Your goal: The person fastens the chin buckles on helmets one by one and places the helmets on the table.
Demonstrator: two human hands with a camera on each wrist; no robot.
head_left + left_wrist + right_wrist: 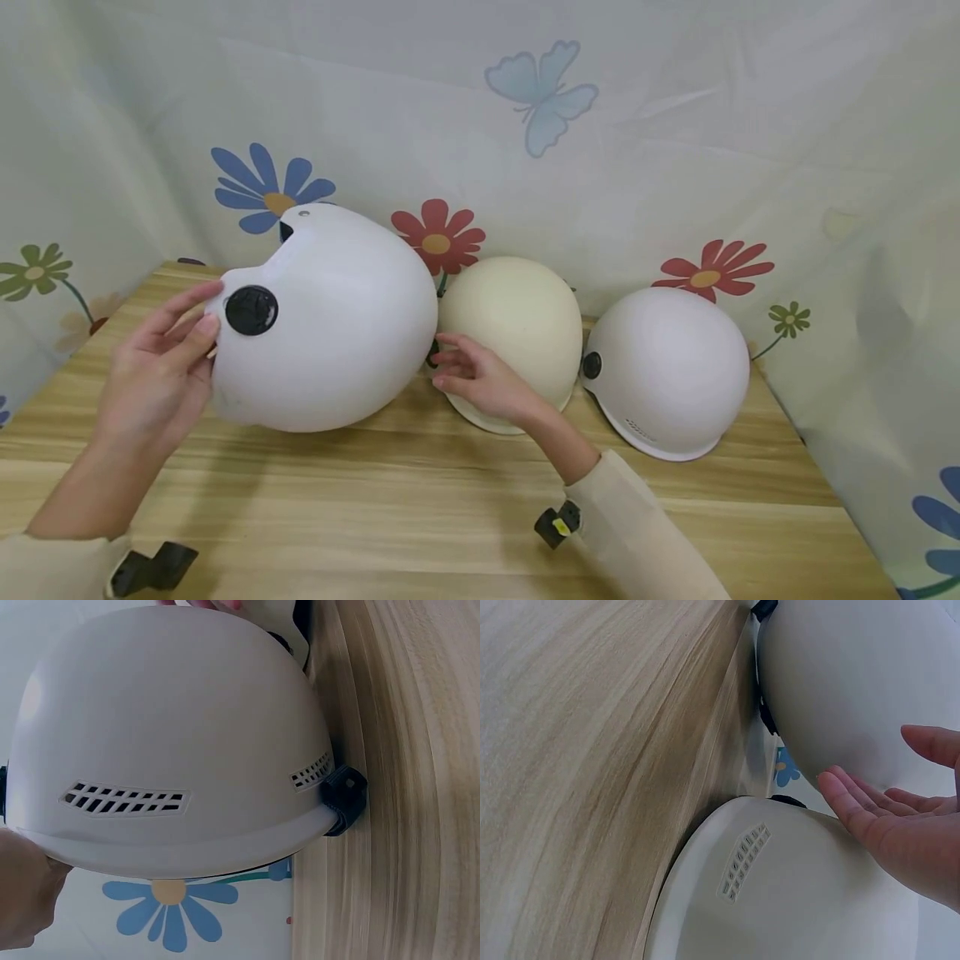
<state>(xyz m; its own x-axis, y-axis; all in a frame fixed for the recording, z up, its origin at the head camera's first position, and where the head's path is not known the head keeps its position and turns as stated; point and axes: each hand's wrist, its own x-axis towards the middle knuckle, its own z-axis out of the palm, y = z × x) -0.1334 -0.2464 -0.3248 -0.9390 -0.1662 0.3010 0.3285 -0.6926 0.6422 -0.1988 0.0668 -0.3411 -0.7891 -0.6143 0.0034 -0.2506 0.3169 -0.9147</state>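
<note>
My left hand [161, 367] grips the edge of a large white helmet [337, 325], with the thumb beside its round black side disc [252, 310]. The helmet is tilted; its slotted vents [124, 800] and a dark strap piece [345, 799] show in the left wrist view. My right hand [483, 375] is in front of a cream helmet [517, 325], fingers loosely bent and pointing toward the white one. In the right wrist view its fingers [855, 802] hold nothing; whether they touch the white shell I cannot tell.
A second white helmet [667, 375] sits at the right of the cream one, on the wood-grain table [420, 517]. Behind the table hangs a pale cloth [720, 125] printed with flowers and a butterfly. Small black devices [558, 523] are strapped at both sleeves.
</note>
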